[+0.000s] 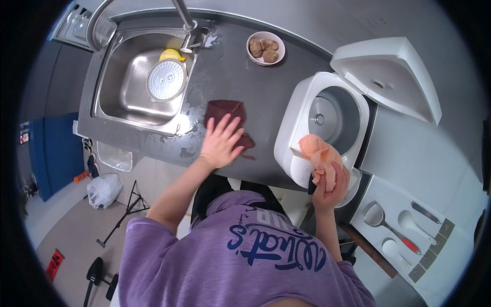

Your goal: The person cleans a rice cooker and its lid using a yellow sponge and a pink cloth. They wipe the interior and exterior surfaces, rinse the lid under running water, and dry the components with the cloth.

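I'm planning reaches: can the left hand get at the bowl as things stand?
Probably yes: the left hand rests spread on the brown cloth, and nothing visible stands between it and the bowl.

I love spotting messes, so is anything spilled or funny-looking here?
Yes: shiny patches of water lie on the dark countertop between the sink and the left hand, odd because they're outside the sink.

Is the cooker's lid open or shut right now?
Open: the lid stands tilted back from the cooker, leaving its metal interior exposed.
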### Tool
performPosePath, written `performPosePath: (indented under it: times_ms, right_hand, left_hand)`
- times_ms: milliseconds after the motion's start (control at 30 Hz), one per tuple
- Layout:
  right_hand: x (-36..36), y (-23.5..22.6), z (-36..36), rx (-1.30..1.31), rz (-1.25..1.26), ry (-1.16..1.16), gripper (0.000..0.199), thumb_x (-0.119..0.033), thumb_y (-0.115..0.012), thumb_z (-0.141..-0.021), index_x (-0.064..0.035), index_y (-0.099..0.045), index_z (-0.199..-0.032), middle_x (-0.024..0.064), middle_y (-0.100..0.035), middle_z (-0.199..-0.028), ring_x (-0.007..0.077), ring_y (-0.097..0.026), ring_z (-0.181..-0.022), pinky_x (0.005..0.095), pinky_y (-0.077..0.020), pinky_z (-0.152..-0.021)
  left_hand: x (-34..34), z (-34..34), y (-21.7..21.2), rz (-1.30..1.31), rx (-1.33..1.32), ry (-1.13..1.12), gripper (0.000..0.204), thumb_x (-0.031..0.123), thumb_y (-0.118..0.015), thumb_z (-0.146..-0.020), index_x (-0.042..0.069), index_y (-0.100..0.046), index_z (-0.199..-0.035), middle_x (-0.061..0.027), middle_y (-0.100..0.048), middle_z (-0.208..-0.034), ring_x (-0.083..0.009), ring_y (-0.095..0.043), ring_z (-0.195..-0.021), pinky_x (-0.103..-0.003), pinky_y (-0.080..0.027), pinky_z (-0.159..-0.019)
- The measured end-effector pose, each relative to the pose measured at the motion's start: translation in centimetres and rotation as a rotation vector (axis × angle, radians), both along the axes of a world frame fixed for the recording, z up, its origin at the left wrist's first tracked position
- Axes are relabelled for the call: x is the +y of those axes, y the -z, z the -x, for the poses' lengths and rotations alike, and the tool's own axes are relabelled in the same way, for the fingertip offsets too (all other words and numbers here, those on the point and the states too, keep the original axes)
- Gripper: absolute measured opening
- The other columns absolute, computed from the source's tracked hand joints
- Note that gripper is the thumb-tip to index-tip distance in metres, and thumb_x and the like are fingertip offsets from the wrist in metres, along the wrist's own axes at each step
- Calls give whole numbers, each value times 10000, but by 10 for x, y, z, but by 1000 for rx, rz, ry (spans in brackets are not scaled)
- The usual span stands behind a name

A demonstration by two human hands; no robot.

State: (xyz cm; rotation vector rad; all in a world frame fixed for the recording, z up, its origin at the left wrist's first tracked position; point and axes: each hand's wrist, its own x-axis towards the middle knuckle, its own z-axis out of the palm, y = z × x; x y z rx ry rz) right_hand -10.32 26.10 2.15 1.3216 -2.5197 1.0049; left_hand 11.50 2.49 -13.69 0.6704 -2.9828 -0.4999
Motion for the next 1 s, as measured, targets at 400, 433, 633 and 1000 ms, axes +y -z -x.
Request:
performPosePath:
  times_ms: [400,433,633,1000]
  right_hand:
    - [-2,1,-3,34,-9,-2,330,-102,-666,-892,-7,-628,-1206,198,-640,-1124,392,-623,-1013,449,-501,-895]
    - [-2,2,-3,36,-9,4,326,-106,-664,-896,-6,-629,-1204,197,-641,-1122,392,-623,-1015,451,-501,-898]
    - [1,2,-4,-5,-9,-1,319,-128,-635,-936,9,-610,-1223,182,-632,-1157,364,-614,-1068,422,-469,-957]
    - [8,-9,0,-184,54,-50,388,-98,-597,-910,4,-568,-1283,189,-608,-1210,338,-613,-1109,424,-482,-974]
  left_hand:
    - [34,-48,-7,-75,-65,-349,627,398,-651,-890,94,-530,-1425,-175,-329,-1608,-395,-220,-1514,-605,-194,-1186]
    - [43,-25,-7,-101,-18,-288,643,407,-663,-881,90,-525,-1423,-183,-332,-1601,-401,-224,-1507,-595,-200,-1186]
    - [87,18,-8,-101,70,334,610,457,-623,-925,132,-539,-1434,-117,-361,-1615,-342,-265,-1510,-555,-222,-1207]
    - [-48,-109,-7,-18,-29,65,592,286,-684,-815,175,-575,-1387,-108,-367,-1603,-341,-275,-1507,-589,-221,-1205]
